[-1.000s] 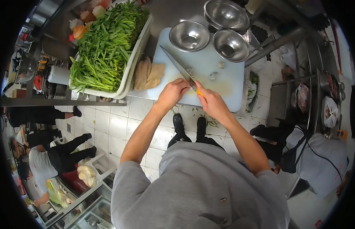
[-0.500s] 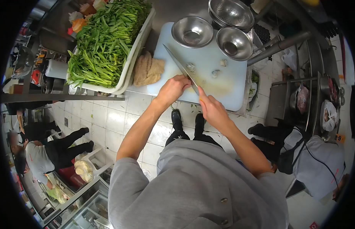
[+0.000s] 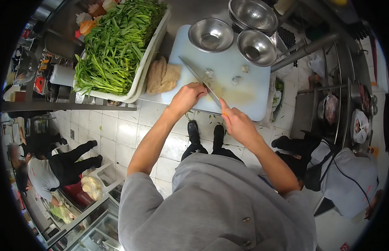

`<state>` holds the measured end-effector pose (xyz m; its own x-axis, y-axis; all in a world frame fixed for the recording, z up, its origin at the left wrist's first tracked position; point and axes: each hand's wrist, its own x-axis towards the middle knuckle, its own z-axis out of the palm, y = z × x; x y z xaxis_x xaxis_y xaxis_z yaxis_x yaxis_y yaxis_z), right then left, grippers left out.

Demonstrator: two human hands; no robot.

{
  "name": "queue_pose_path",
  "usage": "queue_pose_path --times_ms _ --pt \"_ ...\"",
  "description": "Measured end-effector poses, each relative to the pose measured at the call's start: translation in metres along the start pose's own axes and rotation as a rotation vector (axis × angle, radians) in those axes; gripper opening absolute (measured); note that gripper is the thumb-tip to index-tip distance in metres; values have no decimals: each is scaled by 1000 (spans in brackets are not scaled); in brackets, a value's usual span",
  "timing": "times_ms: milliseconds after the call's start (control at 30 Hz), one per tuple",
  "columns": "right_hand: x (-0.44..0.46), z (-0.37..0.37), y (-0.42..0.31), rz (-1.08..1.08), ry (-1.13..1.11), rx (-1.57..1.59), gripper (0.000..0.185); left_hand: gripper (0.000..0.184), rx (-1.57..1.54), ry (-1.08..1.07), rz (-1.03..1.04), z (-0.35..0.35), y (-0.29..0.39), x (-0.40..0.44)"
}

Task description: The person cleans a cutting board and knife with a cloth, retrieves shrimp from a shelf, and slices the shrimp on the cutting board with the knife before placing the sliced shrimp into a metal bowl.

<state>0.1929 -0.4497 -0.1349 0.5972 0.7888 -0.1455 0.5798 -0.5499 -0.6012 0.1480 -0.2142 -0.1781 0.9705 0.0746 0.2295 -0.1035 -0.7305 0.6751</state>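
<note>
My right hand (image 3: 237, 121) grips the handle of a long kitchen knife (image 3: 198, 78), whose blade slants across the white cutting board (image 3: 182, 42) with its tip toward the far left. My left hand (image 3: 188, 98) is beside the blade at the board's near edge, fingers curled and pressed together. What lies under those fingertips is hidden. Just past the blade sits a small greyish, wet-looking piece (image 3: 209, 73); two similar pieces, one greyish (image 3: 236, 80) and one paler (image 3: 244, 68), lie farther right. A yellowish wet stain spreads near the right hand.
Two steel bowls (image 3: 211, 35) (image 3: 257, 48) stand along the board's far edge, with stacked colanders (image 3: 254, 16) behind. To the left are a brown cloth (image 3: 163, 76) and a white crate (image 3: 138, 85) full of leafy greens (image 3: 115, 50). Other people (image 3: 44, 171) (image 3: 349, 180) are on both sides.
The knife has slid back toward me, its tip lower on the board. My right hand moved slightly nearer my body and to the right; my left hand stayed almost in place.
</note>
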Motion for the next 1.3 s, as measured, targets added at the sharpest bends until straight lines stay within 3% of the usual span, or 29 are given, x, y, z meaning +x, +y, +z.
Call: queue_pose_path --times_ms 133,267,467,567,600,733,867,1033,1167,1300 --pt "16 20 -2 13 41 -24 54 10 2 19 15 0 -2 1" --pt "23 14 28 -92 148 199 53 11 -16 10 -11 6 1 -4" --pt "-3 -29 14 8 84 55 54 14 -67 304 -88 7 25 -11" --pt "-13 -24 6 61 153 48 50 22 111 444 56 0 69 2" --pt "-13 -21 3 70 198 53 48 45 140 370 57 6 67 8" --pt "-19 -18 0 53 315 46 38 80 273 335 -90 25 63 28" --pt "-47 -32 3 76 305 10 37 78 305 357 -193 32 33 32" --pt "-114 -64 18 161 260 -27 35 49 234 273 -206 15 7 46" --pt "-164 -84 34 272 192 312 38 22 -74 172 -194 14 -15 64" --pt "-175 -75 36 488 83 702 44 21 -13 -73 -178 8 -10 67"
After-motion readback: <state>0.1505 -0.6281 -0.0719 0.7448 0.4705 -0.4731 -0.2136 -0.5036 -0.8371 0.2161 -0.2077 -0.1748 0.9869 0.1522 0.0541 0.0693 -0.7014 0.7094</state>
